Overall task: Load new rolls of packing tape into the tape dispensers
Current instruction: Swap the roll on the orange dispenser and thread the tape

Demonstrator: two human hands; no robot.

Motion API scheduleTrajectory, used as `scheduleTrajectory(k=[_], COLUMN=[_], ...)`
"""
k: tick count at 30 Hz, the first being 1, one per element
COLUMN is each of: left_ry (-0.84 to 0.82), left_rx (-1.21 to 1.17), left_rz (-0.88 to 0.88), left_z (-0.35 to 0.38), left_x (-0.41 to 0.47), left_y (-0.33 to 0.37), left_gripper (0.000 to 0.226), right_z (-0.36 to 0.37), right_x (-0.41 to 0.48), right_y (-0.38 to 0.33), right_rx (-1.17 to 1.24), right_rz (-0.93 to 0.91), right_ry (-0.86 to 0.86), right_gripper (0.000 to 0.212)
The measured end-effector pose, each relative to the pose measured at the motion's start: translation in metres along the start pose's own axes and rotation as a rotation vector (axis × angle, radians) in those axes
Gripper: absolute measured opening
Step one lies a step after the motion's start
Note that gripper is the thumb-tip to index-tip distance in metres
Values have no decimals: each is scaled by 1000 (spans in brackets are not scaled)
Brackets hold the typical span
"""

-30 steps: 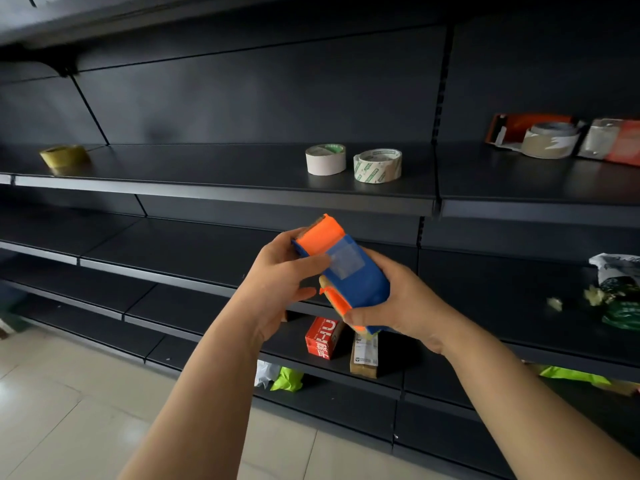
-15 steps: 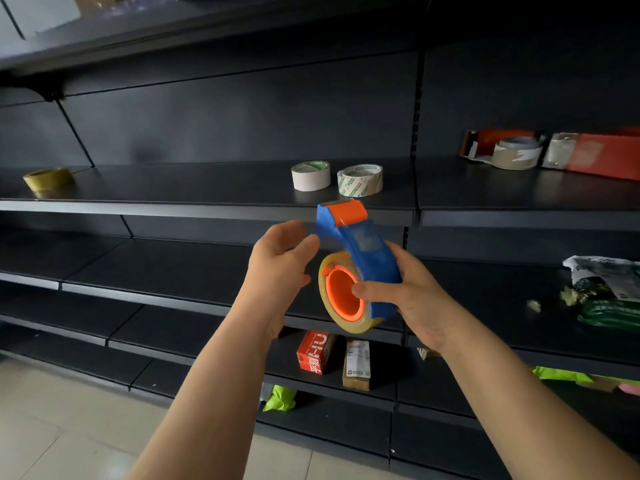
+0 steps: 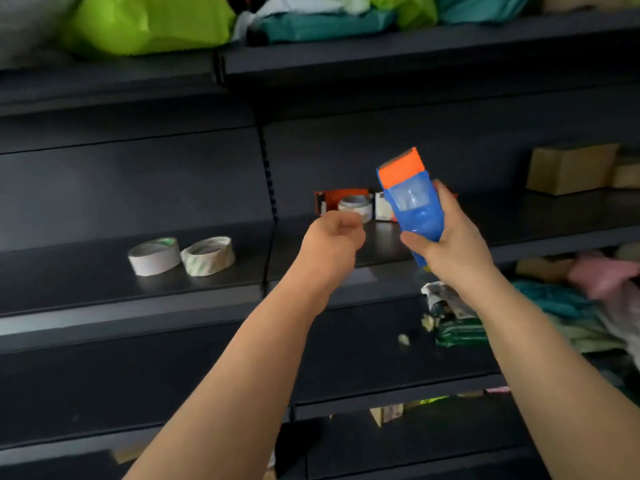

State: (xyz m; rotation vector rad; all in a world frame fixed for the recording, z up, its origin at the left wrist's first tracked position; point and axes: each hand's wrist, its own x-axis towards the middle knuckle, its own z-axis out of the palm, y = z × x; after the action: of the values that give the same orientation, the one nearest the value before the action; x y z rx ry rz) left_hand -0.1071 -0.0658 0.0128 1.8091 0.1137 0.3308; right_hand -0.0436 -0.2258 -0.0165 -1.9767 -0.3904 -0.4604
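My right hand (image 3: 450, 244) grips a blue tape dispenser (image 3: 414, 202) with an orange top, held upright in front of the dark shelf (image 3: 104, 299). My left hand (image 3: 332, 240) is a loose fist just left of the dispenser, apart from it and holding nothing that I can see. Two tape rolls lie side by side on the shelf to the left: a white one (image 3: 154, 256) and a green-printed one (image 3: 207, 255). Behind my hands on the same shelf sits another roll (image 3: 355, 206) against an orange-red dispenser (image 3: 341, 197).
Cardboard boxes (image 3: 571, 168) stand at the back right. Green and teal bags (image 3: 149, 22) fill the top shelf. Crumpled packaging (image 3: 450, 317) and cloth (image 3: 561, 299) lie on the lower shelf at right.
The view swung up and to the right. My left hand came off the dispenser and closed into a fist. My right hand turned the dispenser upright, hiding the roll on its orange hub.
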Motion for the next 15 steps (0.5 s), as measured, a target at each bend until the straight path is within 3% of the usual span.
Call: scheduleTrajectory(k=[9,15], left_ry=[-111,-28], left_rx=[-7,-7], left_rz=[-27,-28], left_z=[132,151], left_x=[91,130], left_y=[19,17], left_gripper=[24,24], right_z=[-90,-91], right_x=[108,156], right_y=[111,151], right_rx=[-884,-1084], right_rz=[105,159], right_ry=[18,-154], right_gripper=[83,74])
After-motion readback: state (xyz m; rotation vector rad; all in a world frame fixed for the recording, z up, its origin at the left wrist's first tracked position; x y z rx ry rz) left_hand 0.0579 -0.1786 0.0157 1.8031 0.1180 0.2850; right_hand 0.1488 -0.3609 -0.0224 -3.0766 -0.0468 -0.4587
